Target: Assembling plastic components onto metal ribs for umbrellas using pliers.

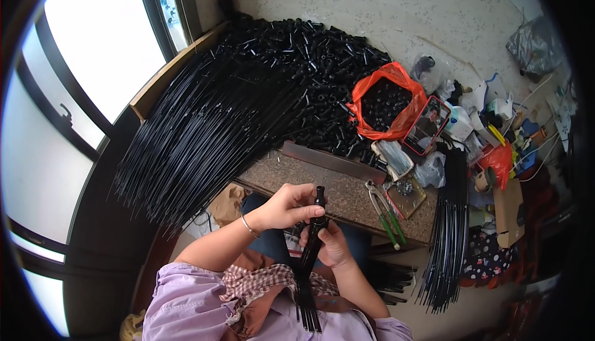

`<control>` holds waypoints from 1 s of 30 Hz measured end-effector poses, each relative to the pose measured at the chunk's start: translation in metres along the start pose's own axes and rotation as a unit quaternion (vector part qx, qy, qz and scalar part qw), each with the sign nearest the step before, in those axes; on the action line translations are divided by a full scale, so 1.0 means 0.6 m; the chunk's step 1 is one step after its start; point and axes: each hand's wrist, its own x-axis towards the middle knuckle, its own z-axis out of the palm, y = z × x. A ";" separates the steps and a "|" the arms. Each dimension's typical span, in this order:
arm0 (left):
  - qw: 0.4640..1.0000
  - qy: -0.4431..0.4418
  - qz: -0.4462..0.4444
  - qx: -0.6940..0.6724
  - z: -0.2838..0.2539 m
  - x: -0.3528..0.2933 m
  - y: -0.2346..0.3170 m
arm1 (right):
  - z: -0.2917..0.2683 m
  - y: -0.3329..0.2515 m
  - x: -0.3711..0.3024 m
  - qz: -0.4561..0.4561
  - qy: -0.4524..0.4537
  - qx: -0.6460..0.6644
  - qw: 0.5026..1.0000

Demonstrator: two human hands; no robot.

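In front of my chest stands a folded black umbrella frame, its thin ribs spreading a little toward my lap. A black tubular piece sticks up from its top end. My left hand is closed, thumb and fingers pinching just below that tip. Lower down, my right hand wraps round the upper part of the frame, its fingers partly behind it. Both hands are near the table's front edge.
Many thin black rods and a heap of black tubular pieces cover the granite-like table. A red plastic bag holds small black parts. Green-handled pliers, a phone and more black frames lie to the right.
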 end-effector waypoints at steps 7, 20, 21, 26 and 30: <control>0.984 0.069 -0.026 0.161 0.010 -0.015 0.033 | -0.002 0.016 -0.005 -0.055 0.054 -0.056 0.995; 0.968 0.084 0.173 0.162 0.037 -0.030 -0.019 | 0.017 0.010 -0.004 -0.105 0.103 -0.090 0.985; 0.977 0.083 0.154 0.120 0.042 -0.028 -0.022 | 0.014 0.009 -0.004 -0.104 0.104 -0.093 0.985; 0.985 0.032 0.047 -0.160 0.032 -0.036 -0.056 | -0.007 0.011 -0.011 -0.056 0.033 -0.049 0.997; 0.971 -0.046 0.166 -0.164 0.028 -0.020 -0.044 | -0.021 0.011 -0.014 -0.032 -0.106 0.054 0.992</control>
